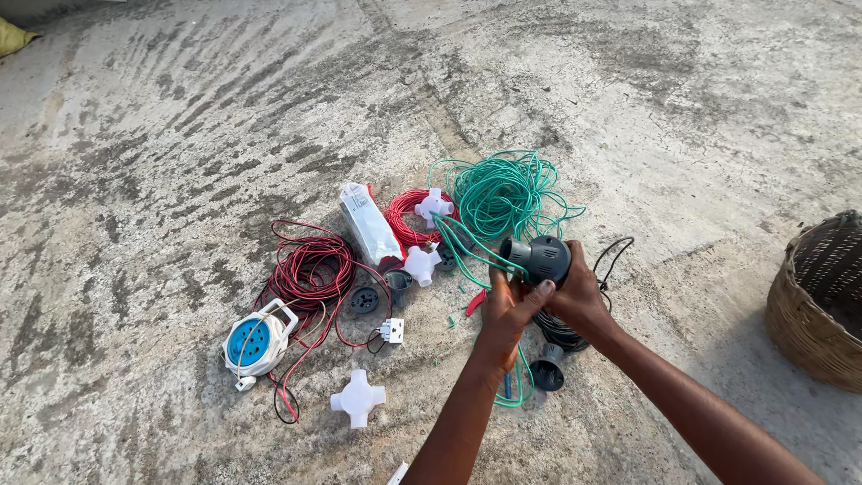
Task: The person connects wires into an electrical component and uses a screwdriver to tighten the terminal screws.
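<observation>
Two bare arms reach in from the bottom edge over a rough, stained concrete floor (628,108) strewn with electrical parts. Both hands meet just right of centre around a dark round junction box (541,259), held up above the floor. The left hand (508,310) is clenched on the box from below and the near side, thumb lying across its face. The right hand (579,292) wraps the box from the right and behind, its grip closed on it too. A short spout on the left of the box points toward a green wire (476,256) that runs to it from a loose tangle of green cable (507,193) lying on the floor just beyond the hands.

Under the hands lie a coil of black cable (561,332) and a dark funnel-shaped fitting (547,370). To the left of the green tangle sit a small red wire coil (406,216), two white cross-shaped conduit fittings (422,263) and a white plastic packet (368,224). Farther left is a larger bundle of red and black wire (310,269), with a blue and white cable reel (256,341) at its near end and a small white switch (392,330) just beside it. Another white cross-shaped fitting (357,398) lies alone near the bottom. A woven basket (813,314) stands at the right edge, well apart from the rest.
</observation>
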